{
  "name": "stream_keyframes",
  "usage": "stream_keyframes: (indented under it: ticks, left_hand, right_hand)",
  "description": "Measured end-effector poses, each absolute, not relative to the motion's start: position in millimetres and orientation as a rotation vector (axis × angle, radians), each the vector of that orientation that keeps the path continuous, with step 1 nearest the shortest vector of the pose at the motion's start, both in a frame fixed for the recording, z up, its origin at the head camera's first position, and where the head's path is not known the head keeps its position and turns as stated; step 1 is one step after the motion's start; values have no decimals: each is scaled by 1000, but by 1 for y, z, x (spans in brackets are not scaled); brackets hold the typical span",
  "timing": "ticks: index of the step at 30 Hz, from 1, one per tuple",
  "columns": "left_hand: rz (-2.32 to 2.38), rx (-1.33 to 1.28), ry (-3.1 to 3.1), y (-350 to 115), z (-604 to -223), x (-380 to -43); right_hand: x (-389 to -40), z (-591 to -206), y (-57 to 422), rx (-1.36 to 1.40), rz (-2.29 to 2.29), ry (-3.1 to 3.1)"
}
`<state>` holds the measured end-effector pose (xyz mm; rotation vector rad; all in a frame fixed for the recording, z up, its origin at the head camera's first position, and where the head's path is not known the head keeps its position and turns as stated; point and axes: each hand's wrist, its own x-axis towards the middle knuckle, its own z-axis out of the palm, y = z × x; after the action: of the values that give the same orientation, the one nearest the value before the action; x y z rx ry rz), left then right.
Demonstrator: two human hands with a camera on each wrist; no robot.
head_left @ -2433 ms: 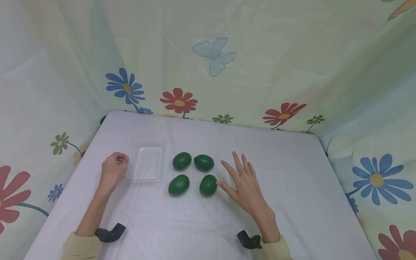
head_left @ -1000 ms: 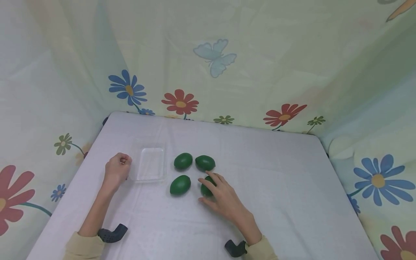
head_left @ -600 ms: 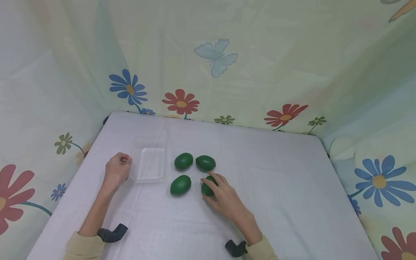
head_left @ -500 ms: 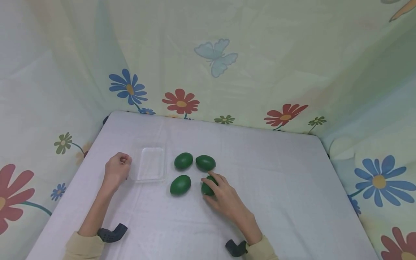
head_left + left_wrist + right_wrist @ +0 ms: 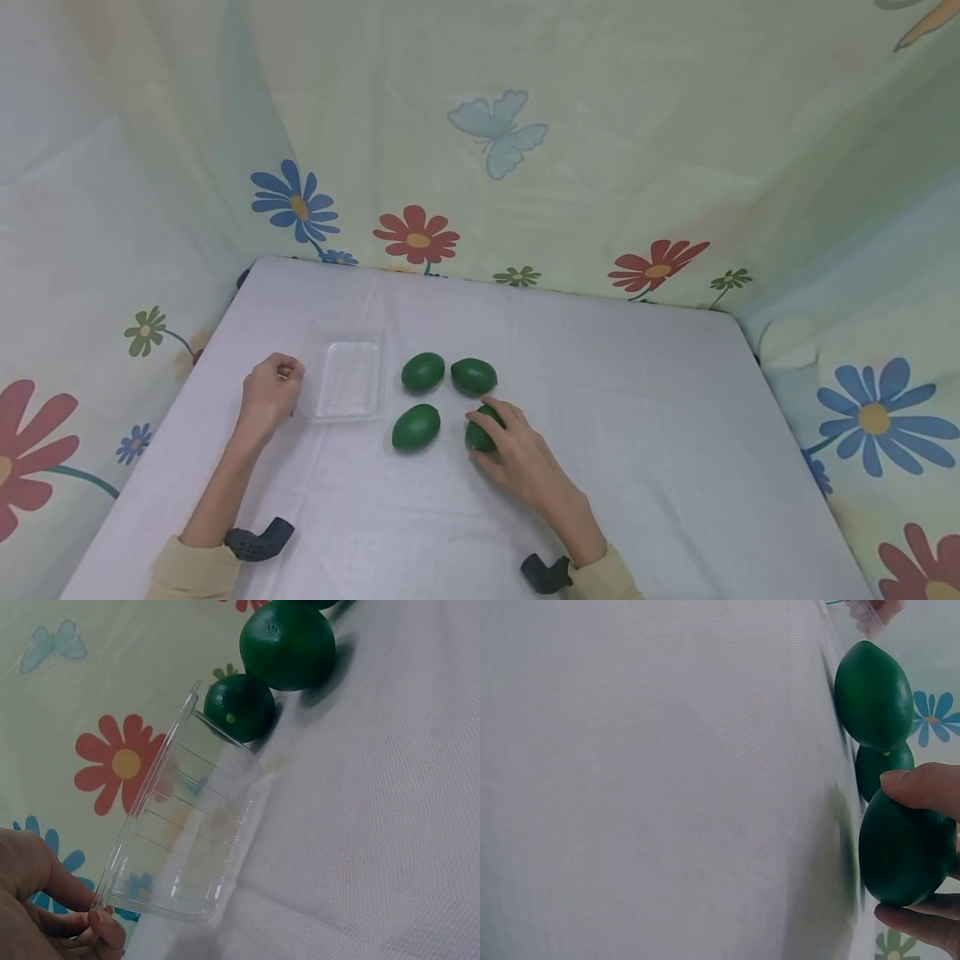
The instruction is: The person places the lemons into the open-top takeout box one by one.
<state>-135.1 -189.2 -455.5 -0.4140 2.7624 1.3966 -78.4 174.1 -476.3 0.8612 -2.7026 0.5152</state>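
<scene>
Near-right green fruit (image 5: 477, 438): at the front right of the group of four, on or just over the tabletop (image 5: 645, 400); contact underneath not clear. Right hand (image 5: 527, 460) has its grip clamped on it, thumb on the near side, fingers curled over the far side; the right wrist view shows thumb and fingertips against the smooth dark-green skin.

Near-left green fruit (image 5: 416, 427): just beside it to the left, apart, lying tilted on the cloth. Far-left green fruit (image 5: 423, 372) and far-right green fruit (image 5: 474, 377) form the back pair, side by side with a narrow gap. Right hand's fingertips come close to the far-right one; can't tell if they touch.

Clear plastic container (image 5: 351, 379): left of the fruits, upright on the cloth, open side up. Left hand (image 5: 268, 392) pinches its left rim between thumb and fingers, grip together on the edge, plain in the left wrist view.

Tabletop has a white cloth. Both arms: beige sleeves (image 5: 195, 571), dark wrist device (image 5: 260, 540) on each. Behind and at both sides, pale curtain (image 5: 637, 108) printed with red, blue and green flowers plus a blue butterfly (image 5: 498, 133).
</scene>
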Motion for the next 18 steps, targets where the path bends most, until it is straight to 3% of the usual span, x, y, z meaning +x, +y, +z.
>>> stream_keyframes:
  ticks: [18]
  left_hand:
    - [1395,-428,2747,-188,-456,-136]
  right_hand:
    - [-80,-457,172,883,470,-2648]
